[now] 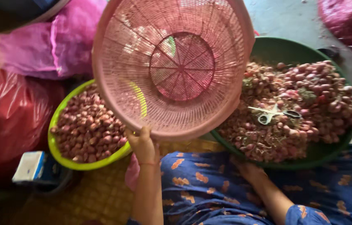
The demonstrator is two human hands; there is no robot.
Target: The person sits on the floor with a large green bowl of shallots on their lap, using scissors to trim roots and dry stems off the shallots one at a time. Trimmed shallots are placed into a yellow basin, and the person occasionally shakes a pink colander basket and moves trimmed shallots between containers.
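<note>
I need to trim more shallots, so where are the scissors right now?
In the head view, the scissors lie on the untrimmed shallots in the green basin, right of the pink basket.

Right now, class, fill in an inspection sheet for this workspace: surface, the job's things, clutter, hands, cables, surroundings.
Surface: woven yellow mat on the floor.
Job's things: pink basket, held up tilted, empty; green bowl of trimmed shallots; dark green basin of untrimmed shallots, scissors lying on them.
Clutter: small blue-and-white box.
Hands: left hand grips the basket's rim; right hand is at the basin's near edge, grip unclear.
Cables: nothing seen.
Surroundings: red bag, pink bag, grey floor.
</note>
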